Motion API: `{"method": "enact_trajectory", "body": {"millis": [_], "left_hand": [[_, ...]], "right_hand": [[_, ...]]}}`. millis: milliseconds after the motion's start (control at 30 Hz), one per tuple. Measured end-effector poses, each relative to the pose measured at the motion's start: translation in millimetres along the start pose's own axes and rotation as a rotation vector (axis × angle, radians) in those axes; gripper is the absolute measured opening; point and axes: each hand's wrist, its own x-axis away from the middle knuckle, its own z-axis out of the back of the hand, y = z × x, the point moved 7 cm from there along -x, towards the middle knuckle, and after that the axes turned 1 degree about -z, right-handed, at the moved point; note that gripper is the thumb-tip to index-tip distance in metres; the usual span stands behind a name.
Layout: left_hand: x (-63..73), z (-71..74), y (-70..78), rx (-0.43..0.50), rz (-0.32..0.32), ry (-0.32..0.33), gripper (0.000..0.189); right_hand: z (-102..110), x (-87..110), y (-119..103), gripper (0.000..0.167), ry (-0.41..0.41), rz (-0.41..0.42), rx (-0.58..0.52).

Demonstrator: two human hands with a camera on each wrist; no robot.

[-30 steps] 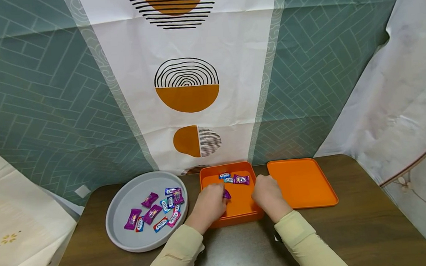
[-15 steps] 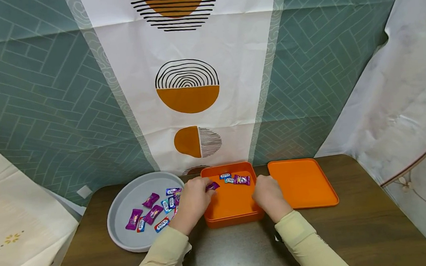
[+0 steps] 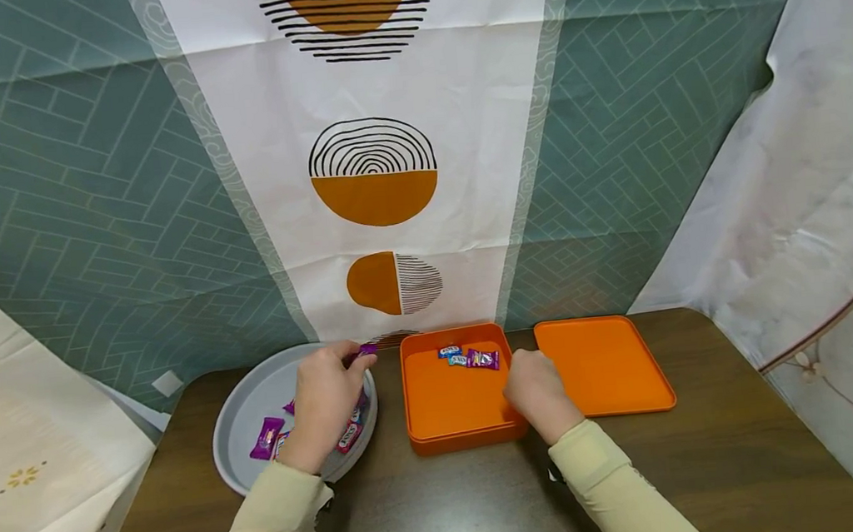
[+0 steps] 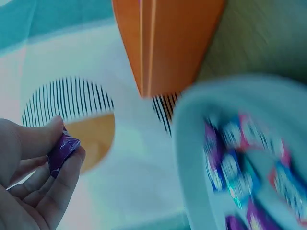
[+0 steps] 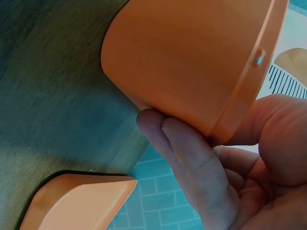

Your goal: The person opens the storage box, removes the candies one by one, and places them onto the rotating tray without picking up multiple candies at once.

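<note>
Between thumb and fingers, my left hand [image 3: 326, 403] pinches a purple-wrapped candy [image 4: 62, 152], raised above the right side of the round grey tray [image 3: 224, 449]. Beneath that hand, several wrapped candies lie in the tray, among them a purple one [image 3: 267, 438]; part of them is hidden by the hand. My right hand [image 3: 538, 392] grips the right wall of the orange box [image 3: 453, 410], thumb at the rim and fingers along the outside in the right wrist view. Inside the box, near its back, rest a purple candy [image 3: 483, 359] and two small blue-and-white ones [image 3: 449, 352].
A flat orange lid [image 3: 604, 367] lies on the wooden table [image 3: 445, 507] just right of the box. Behind the table hangs a patterned cloth [image 3: 376, 195], and white cloths hang at both sides.
My left hand has lifted the purple candy out of the orange box and carried it left over the grey tray. The right hand and the box have stayed in place.
</note>
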Motion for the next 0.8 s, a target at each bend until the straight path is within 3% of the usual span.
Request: {"method": "enact_trajectory", "body": {"millis": [200, 467, 633, 800], "left_hand": [[4.3, 19.6, -35.1, -0.044, 0.045, 0.007, 0.015], [22.5, 31.4, -79.0, -0.097, 0.149, -0.022, 0.014], [33.5, 32.6, -98.9, -0.118, 0.228, -0.101, 0.015], [42.9, 33.1, -109.1, -0.142, 0.253, -0.187, 0.017]], "right_hand": [[0, 1.2, 0, 0.03, 0.003, -0.002, -0.002], [-1, -0.2, 2, 0.033, -0.011, -0.024, -0.026], [0, 0.5, 1, 0.032, -0.013, -0.016, -0.026], [-1, 1.3, 1, 0.032, -0.019, -0.02, -0.031]]}}
